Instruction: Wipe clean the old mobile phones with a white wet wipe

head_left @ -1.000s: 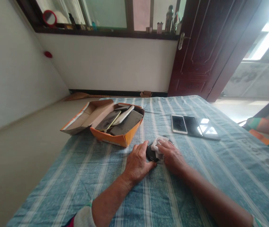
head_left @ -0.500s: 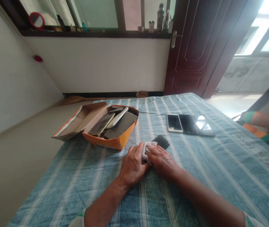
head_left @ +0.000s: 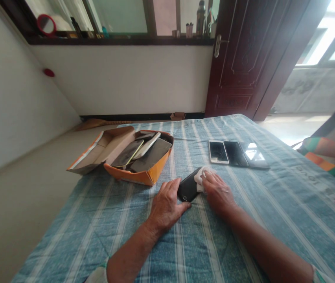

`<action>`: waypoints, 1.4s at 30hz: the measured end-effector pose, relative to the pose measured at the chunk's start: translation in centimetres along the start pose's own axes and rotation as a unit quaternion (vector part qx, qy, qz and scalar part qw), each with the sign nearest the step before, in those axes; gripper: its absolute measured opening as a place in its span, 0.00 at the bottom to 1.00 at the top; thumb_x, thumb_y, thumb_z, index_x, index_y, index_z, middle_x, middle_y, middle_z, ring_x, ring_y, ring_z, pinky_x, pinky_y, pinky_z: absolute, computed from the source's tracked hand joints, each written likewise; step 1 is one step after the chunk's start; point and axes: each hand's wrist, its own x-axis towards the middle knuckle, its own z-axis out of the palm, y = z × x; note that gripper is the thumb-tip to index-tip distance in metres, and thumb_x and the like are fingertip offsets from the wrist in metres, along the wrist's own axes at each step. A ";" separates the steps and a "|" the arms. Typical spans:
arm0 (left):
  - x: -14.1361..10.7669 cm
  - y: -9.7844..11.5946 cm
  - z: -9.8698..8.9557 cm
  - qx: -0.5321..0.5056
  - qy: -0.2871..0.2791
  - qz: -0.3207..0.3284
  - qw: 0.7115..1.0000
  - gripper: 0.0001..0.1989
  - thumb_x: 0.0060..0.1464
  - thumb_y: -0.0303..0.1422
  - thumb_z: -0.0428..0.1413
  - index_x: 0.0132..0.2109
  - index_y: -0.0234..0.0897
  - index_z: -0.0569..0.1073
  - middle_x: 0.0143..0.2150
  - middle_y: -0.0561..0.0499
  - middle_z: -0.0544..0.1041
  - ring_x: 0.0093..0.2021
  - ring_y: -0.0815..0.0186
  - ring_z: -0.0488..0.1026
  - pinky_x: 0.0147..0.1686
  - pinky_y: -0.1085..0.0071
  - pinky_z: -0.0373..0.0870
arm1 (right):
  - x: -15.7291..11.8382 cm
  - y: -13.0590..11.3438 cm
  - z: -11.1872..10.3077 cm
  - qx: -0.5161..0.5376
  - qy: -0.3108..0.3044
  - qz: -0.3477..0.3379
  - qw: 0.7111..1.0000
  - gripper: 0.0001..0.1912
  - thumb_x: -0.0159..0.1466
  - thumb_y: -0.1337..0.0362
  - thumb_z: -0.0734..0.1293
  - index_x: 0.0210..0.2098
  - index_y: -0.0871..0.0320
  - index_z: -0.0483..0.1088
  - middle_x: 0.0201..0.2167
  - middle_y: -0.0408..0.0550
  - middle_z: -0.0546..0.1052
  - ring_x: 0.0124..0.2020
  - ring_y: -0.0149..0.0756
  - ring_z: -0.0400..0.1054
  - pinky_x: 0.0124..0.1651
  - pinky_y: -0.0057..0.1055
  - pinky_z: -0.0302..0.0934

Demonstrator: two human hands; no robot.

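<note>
A dark phone [head_left: 188,187] lies slanted on the striped blue cloth [head_left: 132,232]. Its lower left end is gripped by my left hand [head_left: 166,204], thumb at the bottom edge and fingers along the upper side. My right hand [head_left: 219,193] holds a crumpled white cloth [head_left: 203,177] against the phone's upper right end, partly hiding it. To the left of my hands stands an open orange box [head_left: 152,173] with several flat devices inside. Three phones lie side by side farther right: a white-framed one [head_left: 218,152], a black one [head_left: 235,153] and a glossy one [head_left: 253,155].
The box's lid flap [head_left: 92,155] leans out over the left edge of the covered surface. Behind are a wall with a window ledge [head_left: 120,41] and a dark red door [head_left: 241,59]. Colourful fabric [head_left: 322,153] is at the far right.
My right hand and the white cloth have moved right along the phone, uncovering its lower left part. My left hand stays nearly in place. The view has shifted slightly.
</note>
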 end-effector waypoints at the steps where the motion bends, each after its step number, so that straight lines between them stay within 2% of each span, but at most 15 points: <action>1: 0.0 0.0 0.0 -0.001 0.001 0.000 1.000 0.35 0.40 0.33 0.66 0.56 0.33 0.65 0.52 0.42 0.74 0.52 0.53 0.69 0.54 0.56 0.66 | -0.1 0.0 0.1 -0.007 0.001 0.002 1.000 0.20 0.62 0.79 0.56 0.49 0.65 0.72 0.53 0.61 0.72 0.54 0.48 0.66 0.58 0.43 0.60; 7: 0.1 -0.1 0.1 -0.011 0.010 0.001 1.000 0.35 0.40 0.32 0.66 0.56 0.34 0.65 0.52 0.42 0.74 0.52 0.53 0.69 0.54 0.56 0.67 | -0.6 -0.5 0.3 -0.022 0.022 -0.017 0.999 0.18 0.62 0.78 0.58 0.49 0.66 0.72 0.52 0.62 0.72 0.55 0.50 0.66 0.58 0.44 0.59; 15: 0.1 -0.5 0.3 -0.006 0.023 0.013 1.000 0.34 0.40 0.32 0.65 0.56 0.33 0.65 0.52 0.41 0.74 0.51 0.53 0.70 0.53 0.56 0.68 | -0.4 -2.8 0.7 0.060 0.062 -0.130 0.988 0.14 0.63 0.73 0.62 0.48 0.65 0.72 0.50 0.59 0.74 0.55 0.48 0.65 0.59 0.43 0.60; 20: 0.1 -0.6 0.3 -0.005 0.037 0.023 0.999 0.31 0.41 0.31 0.63 0.55 0.35 0.67 0.50 0.43 0.76 0.49 0.54 0.72 0.51 0.57 0.69 | 0.2 -3.4 0.4 0.089 0.061 -0.155 0.982 0.13 0.64 0.71 0.63 0.46 0.66 0.72 0.49 0.58 0.74 0.54 0.47 0.67 0.59 0.42 0.60; 23: 0.2 -0.4 0.1 -0.008 0.035 0.019 0.999 0.31 0.40 0.30 0.63 0.54 0.36 0.67 0.50 0.43 0.76 0.49 0.54 0.72 0.51 0.58 0.70 | 0.7 -3.2 0.3 0.087 0.039 -0.141 0.985 0.12 0.64 0.71 0.62 0.46 0.65 0.73 0.49 0.59 0.74 0.53 0.46 0.67 0.59 0.43 0.59; 30: 0.2 -0.5 0.3 -0.004 0.023 0.011 1.000 0.33 0.40 0.33 0.64 0.55 0.36 0.66 0.51 0.43 0.75 0.50 0.53 0.70 0.52 0.56 0.68 | 1.9 -1.3 -0.5 0.073 -0.026 -0.050 0.996 0.17 0.64 0.75 0.59 0.49 0.64 0.72 0.51 0.61 0.72 0.57 0.46 0.64 0.61 0.42 0.56; 35: 0.1 -0.4 0.1 -0.003 0.015 0.007 1.000 0.32 0.41 0.33 0.64 0.56 0.37 0.65 0.52 0.43 0.74 0.51 0.53 0.70 0.52 0.54 0.67 | 2.1 -0.3 -0.5 0.064 -0.031 0.009 0.997 0.19 0.63 0.79 0.57 0.48 0.63 0.73 0.51 0.60 0.73 0.57 0.46 0.64 0.60 0.43 0.58; 38: 0.1 -0.3 0.0 -0.003 0.010 0.007 1.000 0.32 0.42 0.33 0.64 0.56 0.36 0.65 0.52 0.43 0.74 0.51 0.53 0.69 0.52 0.55 0.67 | 2.0 0.0 -0.3 0.057 -0.018 0.014 0.998 0.20 0.62 0.80 0.57 0.48 0.63 0.72 0.51 0.59 0.73 0.56 0.47 0.65 0.60 0.43 0.58; 42: 0.1 -0.3 0.1 -0.003 0.014 0.006 1.000 0.33 0.41 0.33 0.64 0.56 0.38 0.65 0.52 0.44 0.74 0.51 0.52 0.70 0.52 0.55 0.67 | 2.0 -0.3 -0.3 0.066 -0.009 -0.014 0.998 0.19 0.62 0.79 0.58 0.47 0.62 0.72 0.50 0.57 0.74 0.56 0.45 0.65 0.60 0.42 0.58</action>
